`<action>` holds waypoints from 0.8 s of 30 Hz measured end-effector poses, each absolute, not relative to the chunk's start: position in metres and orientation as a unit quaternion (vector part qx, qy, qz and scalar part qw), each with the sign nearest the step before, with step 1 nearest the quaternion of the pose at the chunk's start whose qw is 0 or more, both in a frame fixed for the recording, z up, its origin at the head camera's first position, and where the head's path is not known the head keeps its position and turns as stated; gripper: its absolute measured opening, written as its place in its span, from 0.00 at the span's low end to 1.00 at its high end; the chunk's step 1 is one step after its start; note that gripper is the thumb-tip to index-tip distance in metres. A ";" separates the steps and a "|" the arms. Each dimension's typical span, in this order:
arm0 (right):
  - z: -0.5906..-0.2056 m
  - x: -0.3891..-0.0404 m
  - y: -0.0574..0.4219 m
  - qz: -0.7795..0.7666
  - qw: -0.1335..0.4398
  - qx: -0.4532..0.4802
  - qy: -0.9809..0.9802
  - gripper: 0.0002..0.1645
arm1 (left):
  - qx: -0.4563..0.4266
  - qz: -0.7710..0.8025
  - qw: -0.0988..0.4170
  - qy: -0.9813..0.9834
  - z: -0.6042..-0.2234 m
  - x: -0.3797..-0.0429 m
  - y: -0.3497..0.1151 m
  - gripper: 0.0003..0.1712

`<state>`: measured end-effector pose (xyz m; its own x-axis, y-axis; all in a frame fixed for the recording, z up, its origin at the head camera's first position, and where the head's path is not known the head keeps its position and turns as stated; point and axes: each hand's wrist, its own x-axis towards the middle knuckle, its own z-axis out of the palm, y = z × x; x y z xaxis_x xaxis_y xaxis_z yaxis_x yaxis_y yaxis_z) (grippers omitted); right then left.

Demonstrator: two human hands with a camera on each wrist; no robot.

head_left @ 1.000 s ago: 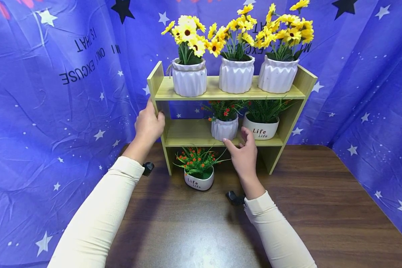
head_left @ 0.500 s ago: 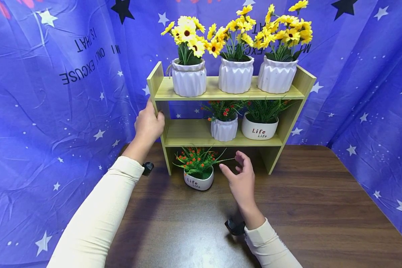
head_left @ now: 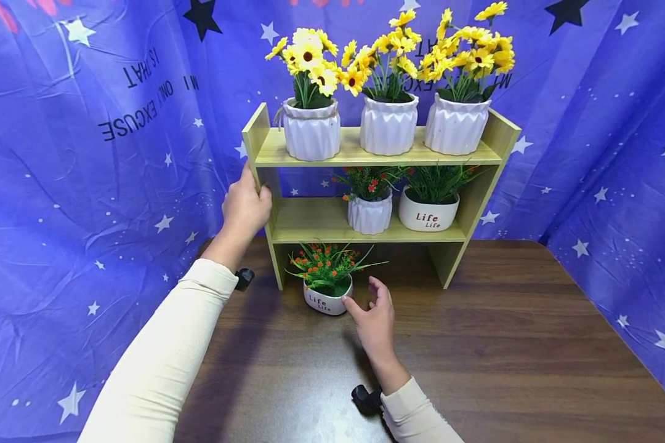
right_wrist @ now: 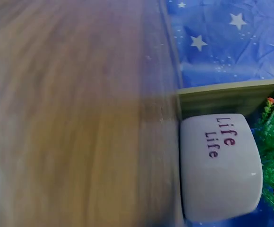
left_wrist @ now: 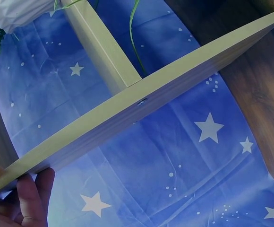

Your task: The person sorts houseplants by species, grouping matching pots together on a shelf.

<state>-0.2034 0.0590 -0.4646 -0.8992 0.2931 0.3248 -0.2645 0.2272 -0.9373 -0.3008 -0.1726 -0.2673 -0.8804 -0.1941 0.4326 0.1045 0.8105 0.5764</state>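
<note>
My left hand grips the left side panel of a light wooden shelf. In the left wrist view, fingers curl around the panel's edge. My right hand is low over the table, thumb and fingers spread, nothing between them. Its thumb tip is right at the right side of a white oval "Life" flowerpot with small orange-red flowers and grassy leaves. That flowerpot also shows sideways in the right wrist view, where the hand itself is out of sight.
Three white fluted pots of yellow flowers stand on the top shelf. The middle tier carries a fluted pot with red flowers and a white oval pot of grass. The brown table meets a blue starry curtain.
My right hand has come down from the front of the middle tier, then left, to the flowerpot on the table. The left hand keeps its grip on the shelf panel.
</note>
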 end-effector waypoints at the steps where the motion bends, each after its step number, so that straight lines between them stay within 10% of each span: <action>1: -0.468 -0.204 0.057 0.622 0.221 -0.010 -0.752 0.40 | 0.024 -0.307 0.244 -0.920 -0.268 -0.301 -0.173 0.29; 24: -0.493 -0.228 0.033 0.611 0.151 -0.031 -0.777 0.42 | 0.023 -0.315 0.241 -0.918 -0.267 -0.300 -0.172 0.30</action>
